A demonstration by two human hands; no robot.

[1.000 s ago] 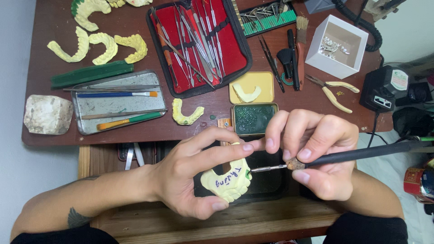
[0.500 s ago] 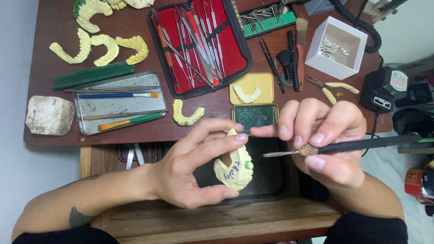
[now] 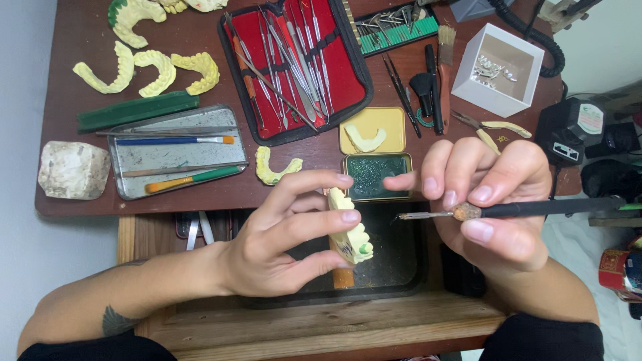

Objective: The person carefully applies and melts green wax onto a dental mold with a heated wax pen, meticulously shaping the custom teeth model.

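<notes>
The cast point(image 3: 351, 234), a pale yellow dental model with a speck of green on its teeth, stands on edge in the left hand point(image 3: 274, 247); that grip is clamped on it, the thumb under its lower end and the fingers point(image 3: 334, 217) laid over its top and side. The cast sits right at the fingertips, held in the air above a dark tray point(image 3: 394, 267) set in the wooden shelf point(image 3: 321, 327) below the surface edge.

Just right of this grip, the right hand point(image 3: 495, 207) is closed on a dark handpiece point(image 3: 535, 209), pinched between thumb and fingers near its front end. Its thin metal tip point(image 3: 418, 215) points toward the cast and stops just short of it, not touching. The handle runs away to the right, out past the hand.

Just beyond both grips, on the brown surface point(image 3: 60, 107), lie a green tin point(image 3: 374, 175) and a yellow tin point(image 3: 374, 130) with a small cast piece in it. A loose yellow arch point(image 3: 274, 167) lies beyond the left grip. Farther off is a red case point(image 3: 301, 63) of metal instruments, and to the left of it a metal tray point(image 3: 177, 157) with brushes, a green bar point(image 3: 137, 110), three more arches point(image 3: 150, 70) and a white stone block point(image 3: 72, 169). Beyond the right grip stand a white box point(image 3: 498, 70) and a brush point(image 3: 445, 73).
</notes>
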